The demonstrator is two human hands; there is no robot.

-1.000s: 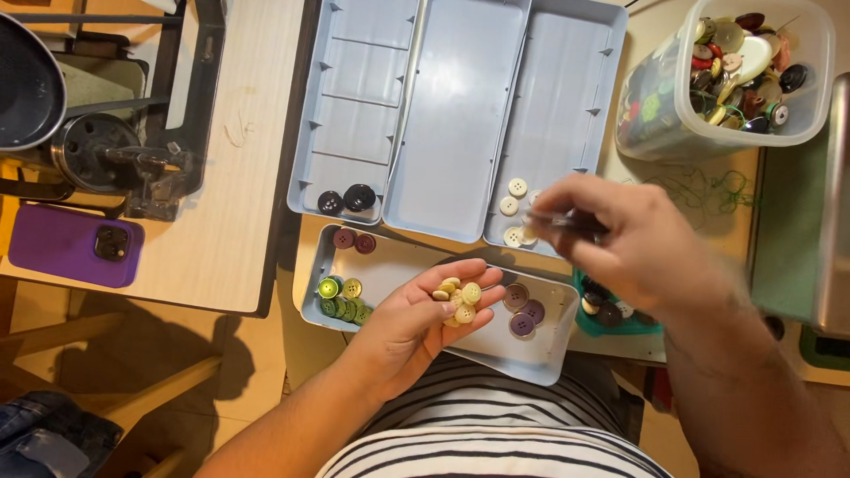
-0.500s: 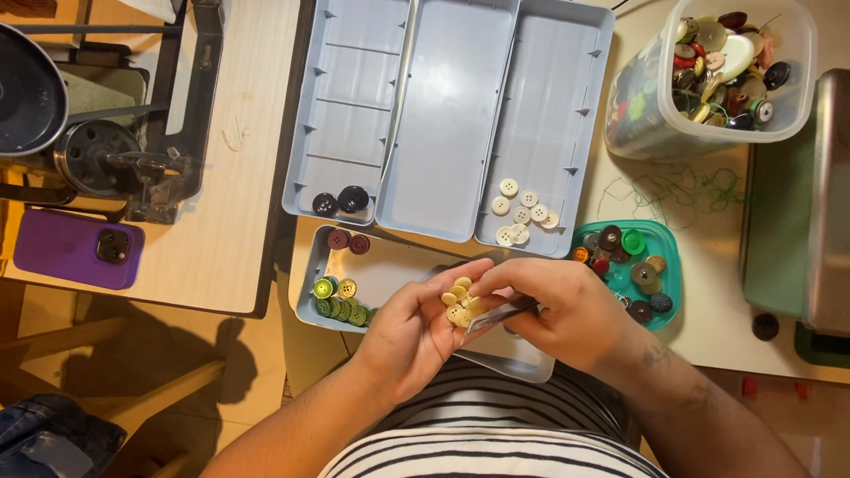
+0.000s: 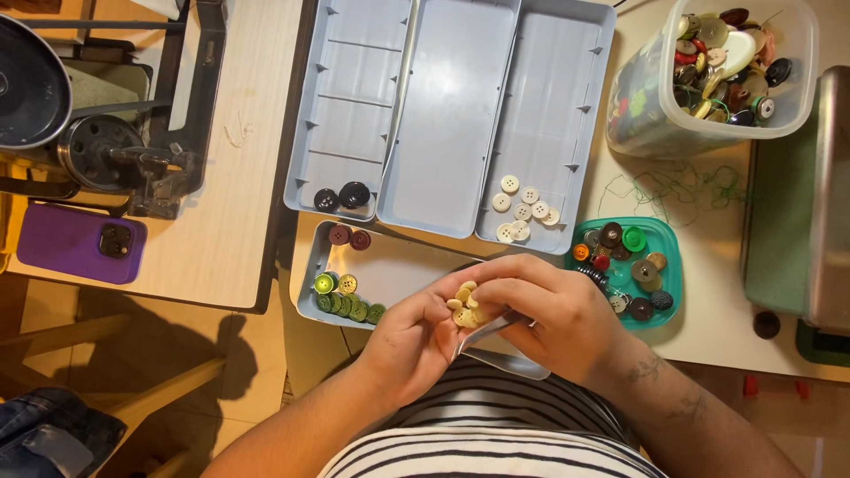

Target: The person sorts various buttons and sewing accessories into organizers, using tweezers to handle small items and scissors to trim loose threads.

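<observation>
Head view: left hand (image 3: 416, 341) cups cream buttons (image 3: 465, 304).

Two black buttons (image 3: 343, 196), two maroon buttons (image 3: 349, 236), seven white buttons (image 3: 522, 210), two grey trays (image 3: 452, 115), one clear tub (image 3: 708, 80), one purple phone (image 3: 75, 243), one teal lid (image 3: 668, 265).

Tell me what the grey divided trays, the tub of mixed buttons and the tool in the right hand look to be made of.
Grey divided trays: moulded plastic by the look, matte pale grey, with thin walls and moulded divider ribs.
Tub of mixed buttons: clear plastic, slightly cloudy; the buttons show through its wall.
Tool in the right hand: probably metal, thin and silvery with a bright glint, perhaps tweezers.
</observation>
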